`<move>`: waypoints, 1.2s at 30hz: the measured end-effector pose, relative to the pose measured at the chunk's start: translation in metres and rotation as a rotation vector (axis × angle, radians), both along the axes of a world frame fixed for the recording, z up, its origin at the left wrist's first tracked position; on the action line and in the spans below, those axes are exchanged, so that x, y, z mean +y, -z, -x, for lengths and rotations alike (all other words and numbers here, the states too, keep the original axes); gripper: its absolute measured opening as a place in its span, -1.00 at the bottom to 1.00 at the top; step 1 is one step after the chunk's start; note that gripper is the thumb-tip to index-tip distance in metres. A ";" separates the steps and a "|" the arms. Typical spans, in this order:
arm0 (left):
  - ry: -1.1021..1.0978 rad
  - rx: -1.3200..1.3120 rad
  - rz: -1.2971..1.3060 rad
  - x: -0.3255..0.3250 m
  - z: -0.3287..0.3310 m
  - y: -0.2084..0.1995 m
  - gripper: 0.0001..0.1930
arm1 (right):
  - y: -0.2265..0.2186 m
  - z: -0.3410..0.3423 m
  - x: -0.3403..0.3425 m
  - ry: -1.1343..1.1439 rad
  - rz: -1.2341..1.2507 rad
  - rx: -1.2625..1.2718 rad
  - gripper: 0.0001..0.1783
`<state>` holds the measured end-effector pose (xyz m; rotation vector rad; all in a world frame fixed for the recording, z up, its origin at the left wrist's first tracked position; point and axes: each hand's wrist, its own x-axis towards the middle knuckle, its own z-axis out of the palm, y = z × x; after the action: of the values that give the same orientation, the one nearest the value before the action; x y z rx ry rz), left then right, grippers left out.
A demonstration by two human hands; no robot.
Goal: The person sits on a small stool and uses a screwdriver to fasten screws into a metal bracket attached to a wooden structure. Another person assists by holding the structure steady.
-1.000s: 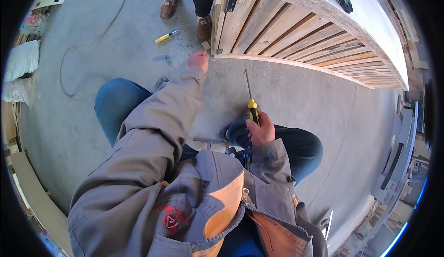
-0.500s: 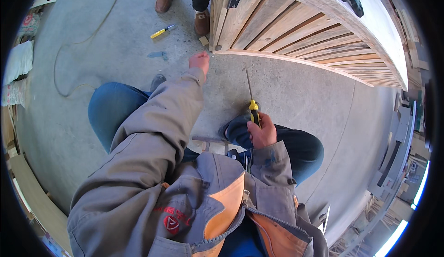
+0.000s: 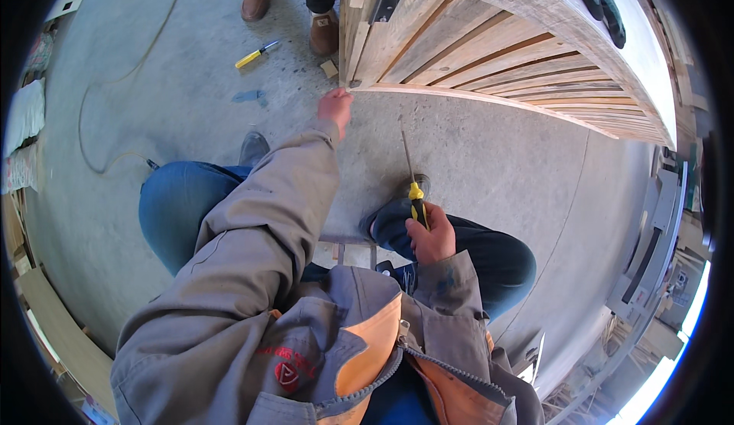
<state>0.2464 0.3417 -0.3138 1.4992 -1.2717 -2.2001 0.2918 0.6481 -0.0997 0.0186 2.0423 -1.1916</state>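
My right hand is wrapped round the yellow-and-black handle of a screwdriver, whose long shaft points away from me. At the near lower corner of a slatted wooden panel, my left hand has its fingers pinched together. Whatever those fingertips hold, if anything, is hidden or too small to name. Just beside them sits a small dark metal piece on the panel's corner. Higher on the same end, a black hinge is fixed to the wood.
A second, yellow-handled screwdriver lies on the concrete floor beside a blue scrap. Another person's shoes stand by the panel's end. A dark glove rests on the white top. A cable runs across the left side.
My left hand has moved closer to the panel's corner. The right hand still grips the screwdriver in nearly the same place. The view has shifted slightly.
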 end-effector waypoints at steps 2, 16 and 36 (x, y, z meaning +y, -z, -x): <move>0.018 -0.033 -0.052 -0.002 0.005 -0.004 -0.58 | -0.002 0.002 -0.001 -0.005 -0.003 -0.016 -0.47; -0.099 0.133 -0.269 0.004 0.017 -0.017 -0.51 | -0.022 0.004 -0.003 0.001 0.018 -0.032 -0.47; 0.010 -0.116 -0.126 0.000 0.046 -0.027 -0.44 | -0.028 0.006 -0.004 0.026 0.035 -0.040 -0.48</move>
<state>0.2009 0.3417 -0.2873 1.6932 -1.1956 -2.2679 0.2858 0.6444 -0.0719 0.0524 1.9918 -1.2335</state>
